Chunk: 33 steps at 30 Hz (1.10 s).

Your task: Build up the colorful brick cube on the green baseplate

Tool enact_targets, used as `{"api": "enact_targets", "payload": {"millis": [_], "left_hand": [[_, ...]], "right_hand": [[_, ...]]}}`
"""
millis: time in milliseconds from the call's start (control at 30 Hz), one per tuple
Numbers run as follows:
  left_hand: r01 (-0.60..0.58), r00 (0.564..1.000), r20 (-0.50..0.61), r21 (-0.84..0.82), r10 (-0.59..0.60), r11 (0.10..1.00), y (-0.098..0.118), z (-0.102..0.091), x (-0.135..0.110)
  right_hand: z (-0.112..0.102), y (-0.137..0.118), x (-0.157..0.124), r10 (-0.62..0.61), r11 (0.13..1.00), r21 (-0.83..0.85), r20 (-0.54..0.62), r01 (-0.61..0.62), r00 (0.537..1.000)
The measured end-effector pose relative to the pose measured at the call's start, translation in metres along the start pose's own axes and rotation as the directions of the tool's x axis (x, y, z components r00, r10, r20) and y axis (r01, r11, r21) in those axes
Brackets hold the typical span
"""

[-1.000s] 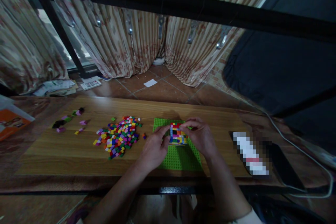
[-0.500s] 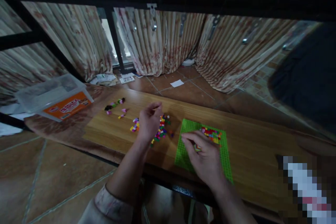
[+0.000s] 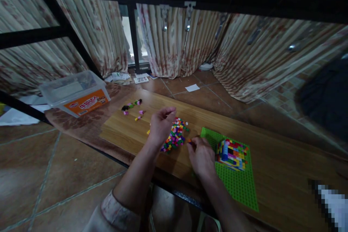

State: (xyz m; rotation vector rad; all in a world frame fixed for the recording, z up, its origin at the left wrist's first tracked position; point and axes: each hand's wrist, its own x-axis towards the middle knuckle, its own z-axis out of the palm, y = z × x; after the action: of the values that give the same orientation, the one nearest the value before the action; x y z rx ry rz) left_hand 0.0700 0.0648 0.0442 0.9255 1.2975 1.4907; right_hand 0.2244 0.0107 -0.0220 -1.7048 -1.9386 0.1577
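Note:
My left hand [image 3: 161,125] hovers over the left part of a pile of small coloured building bricks [image 3: 177,136], its fingers curled into a pinch; what they hold, if anything, is too small to make out. At the pile's right side, the thumb and forefinger of my right hand [image 3: 201,155] close around a small orange building brick [image 3: 189,140] at table level. Just right of that hand, a hollow block built of many coloured bricks [image 3: 232,154] stands on a green studded baseplate [image 3: 239,185]. My right hand and forearm cover the baseplate's left edge.
Several joined brick pieces [image 3: 132,105] and pink and yellow bits [image 3: 140,115] lie left on the wooden table [image 3: 122,130]. A clear plastic tub [image 3: 74,94] with an orange label stands on a brown cloth beyond. A dark table frame edge runs along the near side.
My right hand has moved left off the baseplate to the brick pile, uncovering the built block. My left hand stays over the pile. The view has turned slightly left.

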Motion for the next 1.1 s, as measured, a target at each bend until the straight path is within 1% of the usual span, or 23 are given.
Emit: {"api": "enact_targets", "payload": {"millis": [67, 100, 167, 200, 233, 300, 367, 467, 567, 667, 767, 833, 900, 967, 1033, 1100], "left_hand": [[-0.013, 0.999, 0.044, 0.091, 0.009, 0.996, -0.001, 0.000, -0.002], [-0.029, 0.996, 0.084, 0.155, 0.016, 0.988, -0.001, 0.000, -0.003], [-0.081, 0.982, 0.184, 0.282, 0.029, 0.956, -0.002, 0.001, -0.007], [-0.116, 0.969, 0.247, 0.337, 0.031, 0.935, -0.003, 0.001, -0.009], [-0.152, 0.948, 0.317, 0.379, 0.026, 0.913, -0.003, 0.002, -0.012], [-0.205, 0.893, 0.450, 0.428, -0.011, 0.880, -0.005, 0.004, -0.017], [-0.201, 0.839, 0.539, 0.437, -0.076, 0.877, -0.008, 0.007, -0.022], [-0.086, 0.791, 0.592, 0.358, -0.155, 0.930, -0.009, 0.012, -0.027], [0.105, 0.745, 0.624, 0.241, -0.236, 0.965, -0.006, 0.018, -0.030], [0.275, 0.711, 0.630, 0.162, -0.314, 0.948, -0.002, 0.024, -0.032], [0.376, 0.685, 0.635, 0.112, -0.357, 0.920, -0.001, 0.031, -0.036], [0.431, 0.659, 0.650, 0.088, -0.379, 0.898, -0.001, 0.036, -0.039], [0.482, 0.637, 0.664, 0.052, -0.390, 0.875, -0.002, 0.042, -0.043], [0.546, 0.629, 0.658, 0.004, -0.413, 0.838, -0.003, 0.049, -0.048], [0.624, 0.615, 0.638, -0.033, -0.464, 0.781, -0.004, 0.055, -0.052], [0.677, 0.604, 0.613, -0.058, -0.510, 0.733, -0.006, 0.059, -0.054]], "right_hand": [[0.002, -0.001, 0.001, -0.009, 1.000, 0.003, 0.005, 0.009, 1.000], [0.001, -0.003, 0.002, -0.010, 1.000, 0.013, 0.013, 0.010, 1.000], [-0.002, -0.006, 0.003, -0.001, 0.999, 0.054, 0.034, -0.001, 0.999], [-0.005, -0.008, 0.003, 0.008, 0.996, 0.088, 0.040, -0.012, 0.999], [-0.009, -0.010, 0.004, 0.016, 0.991, 0.133, 0.042, -0.022, 0.999], [-0.019, -0.013, 0.006, 0.030, 0.968, 0.248, 0.029, -0.036, 0.999], [-0.030, -0.016, 0.008, 0.040, 0.932, 0.359, 0.009, -0.041, 0.999], [-0.046, -0.016, 0.009, 0.059, 0.883, 0.467, -0.027, -0.039, 0.998], [-0.056, -0.011, 0.007, 0.082, 0.830, 0.557, -0.062, -0.033, 0.995], [-0.061, -0.001, 0.004, 0.095, 0.745, 0.666, -0.053, -0.035, 0.994], [-0.067, 0.009, 0.002, 0.117, 0.676, 0.736, -0.037, -0.052, 0.992], [-0.071, 0.013, 0.001, 0.126, 0.672, 0.739, -0.052, -0.047, 0.991], [-0.076, 0.015, -0.002, 0.121, 0.708, 0.706, -0.083, -0.027, 0.989], [-0.079, 0.014, -0.004, 0.123, 0.756, 0.655, -0.128, -0.010, 0.984], [-0.083, 0.016, -0.006, 0.169, 0.777, 0.629, -0.180, -0.019, 0.969], [-0.089, 0.023, -0.005, 0.257, 0.753, 0.657, -0.227, -0.047, 0.939]]}}
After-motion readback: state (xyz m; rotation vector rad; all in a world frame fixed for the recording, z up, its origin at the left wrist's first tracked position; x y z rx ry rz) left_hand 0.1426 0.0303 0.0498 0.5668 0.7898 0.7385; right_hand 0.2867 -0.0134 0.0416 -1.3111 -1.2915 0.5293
